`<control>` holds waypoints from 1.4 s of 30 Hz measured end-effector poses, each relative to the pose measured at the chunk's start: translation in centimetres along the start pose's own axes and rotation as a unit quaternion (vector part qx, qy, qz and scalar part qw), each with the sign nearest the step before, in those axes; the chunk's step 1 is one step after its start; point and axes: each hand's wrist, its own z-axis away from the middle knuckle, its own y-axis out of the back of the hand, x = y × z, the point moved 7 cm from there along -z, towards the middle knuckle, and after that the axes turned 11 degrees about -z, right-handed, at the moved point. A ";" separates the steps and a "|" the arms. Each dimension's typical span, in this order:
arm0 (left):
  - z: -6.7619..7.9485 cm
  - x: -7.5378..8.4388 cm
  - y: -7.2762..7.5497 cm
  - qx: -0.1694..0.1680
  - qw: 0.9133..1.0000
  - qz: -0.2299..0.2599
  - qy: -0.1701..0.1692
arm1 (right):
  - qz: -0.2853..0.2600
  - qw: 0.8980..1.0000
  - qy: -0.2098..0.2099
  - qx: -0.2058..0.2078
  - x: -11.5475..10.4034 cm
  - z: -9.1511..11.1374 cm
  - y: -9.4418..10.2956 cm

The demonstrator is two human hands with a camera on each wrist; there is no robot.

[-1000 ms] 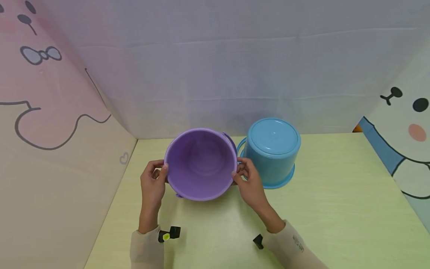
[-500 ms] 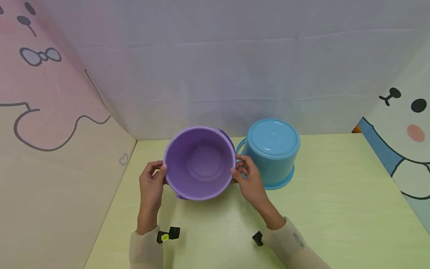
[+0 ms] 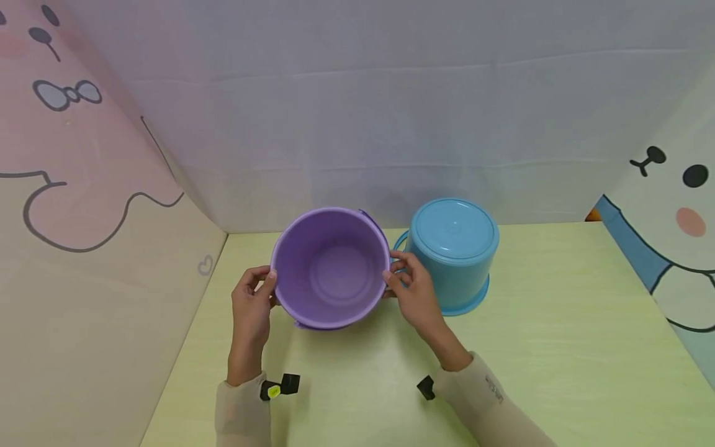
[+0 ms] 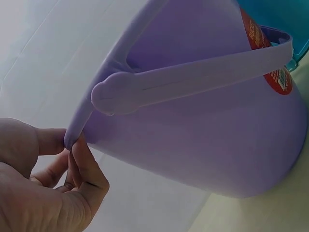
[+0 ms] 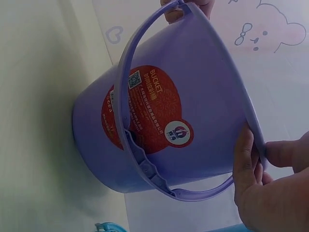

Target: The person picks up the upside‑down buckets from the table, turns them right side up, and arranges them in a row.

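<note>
A purple bucket (image 3: 335,273) is tipped with its mouth toward me, between my two hands. My left hand (image 3: 253,304) pinches its rim on the left, thumb inside and fingers outside, as the left wrist view also shows. On the opposite side my right hand (image 3: 413,292) pinches the rim the same way. The bucket's purple handle (image 4: 207,79) hangs loose around the outer wall. A red label (image 5: 161,104) marked BUCKET shows in the right wrist view. Just right of my right hand a blue bucket (image 3: 455,254) stands upside down, its handle (image 3: 400,241) sticking out left.
The pale yellow-green table (image 3: 570,323) runs back to a white cloth wall (image 3: 357,112). Side panels with cartoon prints, a pink one (image 3: 106,143) on the left and a white bear (image 3: 670,205) on the right, bound the table.
The purple bucket has turned slightly between my hands and shifted a little up and left. My right hand has moved up and left with it. The blue bucket stays in place.
</note>
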 end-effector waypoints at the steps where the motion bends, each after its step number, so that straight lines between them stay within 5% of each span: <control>1: 0.0 0.0 0.0 -0.001 1.000 0.002 0.001 | -0.001 1.000 0.000 0.000 0.0 -0.1 0.0; 21: -1.7 -0.5 -0.4 0.007 0.999 0.042 0.033 | 0.009 1.000 -0.001 0.021 0.2 -2.4 -0.2; 32: -2.5 -0.4 -0.7 -0.003 0.996 0.077 0.047 | 0.003 1.000 -0.008 0.016 -1.9 -3.0 -1.3; 42: -3.1 -0.6 -0.8 0.004 0.993 0.098 0.066 | 0.004 1.000 -0.009 0.016 -0.9 -4.1 -1.0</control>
